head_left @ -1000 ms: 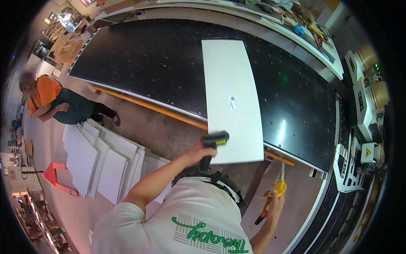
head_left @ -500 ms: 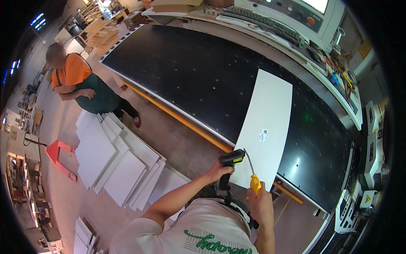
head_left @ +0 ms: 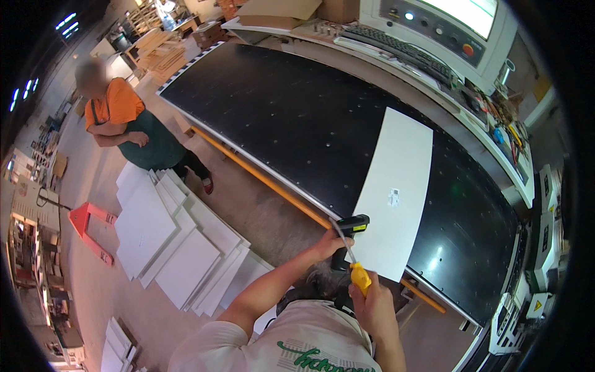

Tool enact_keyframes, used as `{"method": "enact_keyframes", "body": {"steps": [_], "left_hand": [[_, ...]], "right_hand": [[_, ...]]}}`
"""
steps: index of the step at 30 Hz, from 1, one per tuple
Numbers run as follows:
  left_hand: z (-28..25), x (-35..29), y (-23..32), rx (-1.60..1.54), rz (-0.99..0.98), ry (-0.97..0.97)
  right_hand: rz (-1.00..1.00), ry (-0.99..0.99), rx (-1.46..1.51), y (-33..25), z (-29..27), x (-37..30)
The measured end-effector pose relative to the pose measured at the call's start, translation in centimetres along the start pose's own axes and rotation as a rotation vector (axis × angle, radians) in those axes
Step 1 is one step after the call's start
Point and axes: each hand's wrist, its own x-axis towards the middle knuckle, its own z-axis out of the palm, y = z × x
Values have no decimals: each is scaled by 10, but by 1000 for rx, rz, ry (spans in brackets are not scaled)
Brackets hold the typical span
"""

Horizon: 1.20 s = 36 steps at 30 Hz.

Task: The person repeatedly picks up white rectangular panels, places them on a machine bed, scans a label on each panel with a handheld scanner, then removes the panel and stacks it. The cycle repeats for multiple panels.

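Observation:
My left hand (head_left: 327, 245) is wrapped round the grip of a black handheld barcode scanner (head_left: 352, 224), held over the near edge of the table. My right hand (head_left: 375, 305) grips a yellow-handled tool (head_left: 360, 279) with a long thin metal shaft. In this view the shaft crosses in front of the scanner, and its tip lies close by my left fingers; whether they touch, I cannot tell. Under and beyond the scanner, a long white panel (head_left: 396, 161) lies across the black machine table (head_left: 279, 105). A small printed label (head_left: 393, 197) is stuck on the panel.
Stacked white panels (head_left: 180, 248) stand at my left, beside a red pallet jack (head_left: 93, 232). Past them a person in an orange shirt (head_left: 124, 102) stands with folded arms. An orange rail (head_left: 266, 180) follows the table's near edge. A keyboard (head_left: 403, 49) and control console (head_left: 434, 31) are behind.
The tool in my right hand has swung left, its shaft now crossing the scanner. The scanner has shifted slightly right and turned away from the tool. My view has shifted a little.

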Motion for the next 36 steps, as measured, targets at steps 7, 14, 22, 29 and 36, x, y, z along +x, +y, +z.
{"method": "enact_keyframes", "body": {"steps": [7,14,22,29,36], "left_hand": [[-14,-12,-26,138,-116,301],[-39,-24,-22,-41,63,400],[-41,2,-10,-37,147,456],[-42,6,0,-60,147,596],[-67,17,-15,-113,169,593]], "right_hand": [[319,363,372,83,-28,16],[840,930,-69,257,-100,-62],[1131,1153,-300,359,-187,-153],[1236,1209,-302,411,-268,-152],[1269,1295,-405,501,-296,-170]]}}
